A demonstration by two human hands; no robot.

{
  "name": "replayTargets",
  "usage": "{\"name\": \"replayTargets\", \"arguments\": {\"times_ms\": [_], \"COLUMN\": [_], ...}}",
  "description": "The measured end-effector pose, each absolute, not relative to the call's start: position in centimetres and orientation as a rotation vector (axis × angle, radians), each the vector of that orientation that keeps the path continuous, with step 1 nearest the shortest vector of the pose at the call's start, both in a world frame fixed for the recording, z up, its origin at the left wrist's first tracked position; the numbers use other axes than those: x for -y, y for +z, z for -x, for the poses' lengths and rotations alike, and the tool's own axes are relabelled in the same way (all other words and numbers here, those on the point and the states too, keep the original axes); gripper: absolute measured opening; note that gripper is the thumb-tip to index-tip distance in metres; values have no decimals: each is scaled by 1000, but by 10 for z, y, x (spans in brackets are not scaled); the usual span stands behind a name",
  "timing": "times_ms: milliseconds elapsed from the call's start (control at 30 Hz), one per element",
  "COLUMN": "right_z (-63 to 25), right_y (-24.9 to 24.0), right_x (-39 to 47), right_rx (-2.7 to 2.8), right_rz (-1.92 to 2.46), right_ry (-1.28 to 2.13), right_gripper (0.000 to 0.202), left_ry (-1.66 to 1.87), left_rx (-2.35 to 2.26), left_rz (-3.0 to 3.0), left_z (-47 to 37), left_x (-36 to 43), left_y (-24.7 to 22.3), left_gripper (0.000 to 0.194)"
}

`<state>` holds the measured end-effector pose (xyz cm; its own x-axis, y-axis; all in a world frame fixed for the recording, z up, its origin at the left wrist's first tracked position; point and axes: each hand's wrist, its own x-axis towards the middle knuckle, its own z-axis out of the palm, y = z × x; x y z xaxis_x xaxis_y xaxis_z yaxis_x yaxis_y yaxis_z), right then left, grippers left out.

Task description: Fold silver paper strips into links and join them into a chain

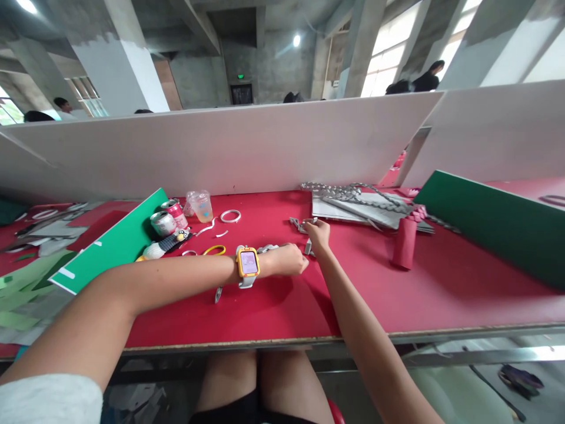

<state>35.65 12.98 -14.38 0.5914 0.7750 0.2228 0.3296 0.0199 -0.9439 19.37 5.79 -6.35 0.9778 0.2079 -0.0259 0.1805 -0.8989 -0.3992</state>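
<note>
Over the middle of the red table, my left hand is closed in a fist, knuckles up, with a yellow-framed watch on its wrist. A short grey braid shows just behind that wrist and seems to run into the hand. My right hand sits close by on the right, thumb and fingers pinched on a grey strip that hangs below it. More folded grey strip sticks out past its fingertips. What lies inside the left fist is hidden.
Left: drink cans, a plastic cup, tape rolls, scissors and a green board. Right: a long grey braid on white sheets, a red cylinder, another green board. A white partition stands behind.
</note>
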Motion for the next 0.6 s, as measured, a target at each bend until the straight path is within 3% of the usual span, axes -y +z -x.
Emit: {"name": "replayTargets", "arguments": {"times_ms": [233, 333, 467, 600], "right_z": [-357, -358, -352, -334], "right_y": [-138, -139, -141, -134], "right_x": [-127, -128, -127, -123], "right_rx": [866, 863, 860, 798], "right_rz": [1504, 1491, 1440, 1054], "right_ry": [512, 536, 625, 956], "right_gripper": [23, 26, 31, 40], "left_ry": [136, 78, -238, -780], "left_rx": [282, 357, 865, 1300], "left_rz": [2797, 2802, 2761, 2912], "left_z": [-198, -195, -179, -152], "left_x": [-88, -103, -114, -115], "left_y": [-81, -91, -111, -117], "left_gripper": [26, 30, 33, 27]}}
